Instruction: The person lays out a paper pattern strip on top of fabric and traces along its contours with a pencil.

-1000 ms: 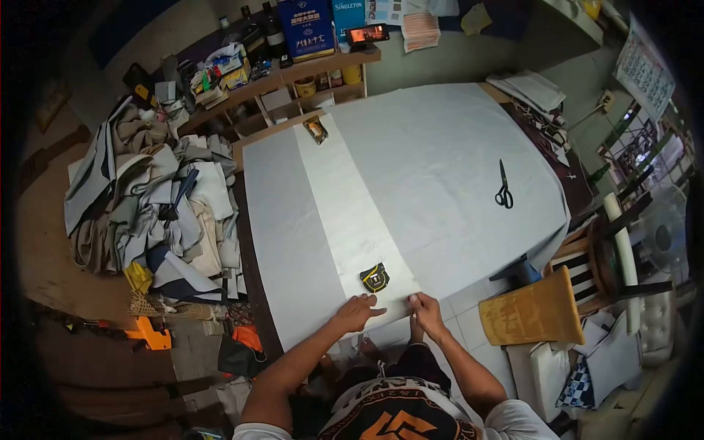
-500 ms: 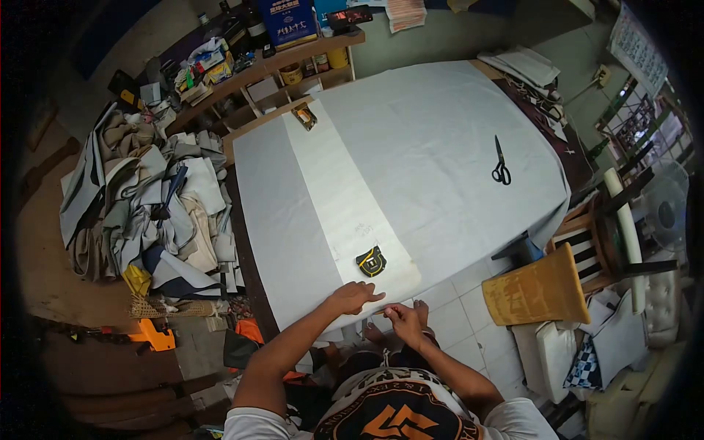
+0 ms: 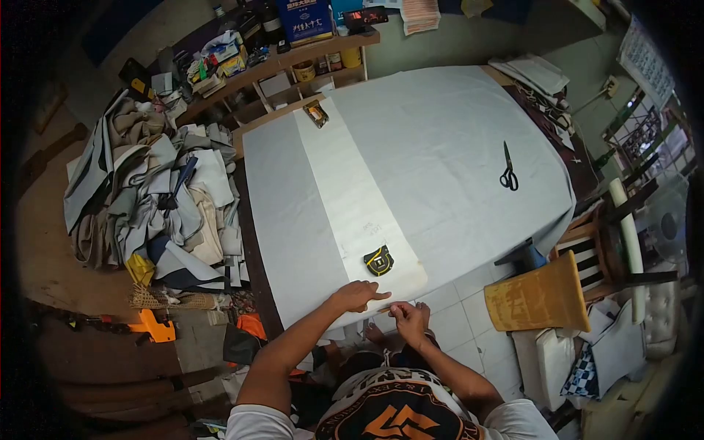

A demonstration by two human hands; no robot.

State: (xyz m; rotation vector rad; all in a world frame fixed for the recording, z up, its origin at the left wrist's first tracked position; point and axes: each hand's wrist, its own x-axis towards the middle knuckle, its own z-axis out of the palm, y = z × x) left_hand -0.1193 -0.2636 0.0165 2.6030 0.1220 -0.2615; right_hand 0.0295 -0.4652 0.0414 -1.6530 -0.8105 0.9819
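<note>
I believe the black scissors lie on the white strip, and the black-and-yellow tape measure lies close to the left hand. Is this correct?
Not quite: the head view shows the black scissors on the grey cloth, right of the white strip. The black-and-yellow tape measure does lie close to the left hand.

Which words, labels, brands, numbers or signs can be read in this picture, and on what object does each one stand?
"& 2 EX", partly legible: white shirt with round black-and-orange print; its other letters are unclear.
White characters: tall dark-blue box; too small to read.
Handwriting: long white paper-like strip; too faint.
Printing: white hanging wall sheet; blurred.
Label: black-and-yellow tape measure; too small.
</note>
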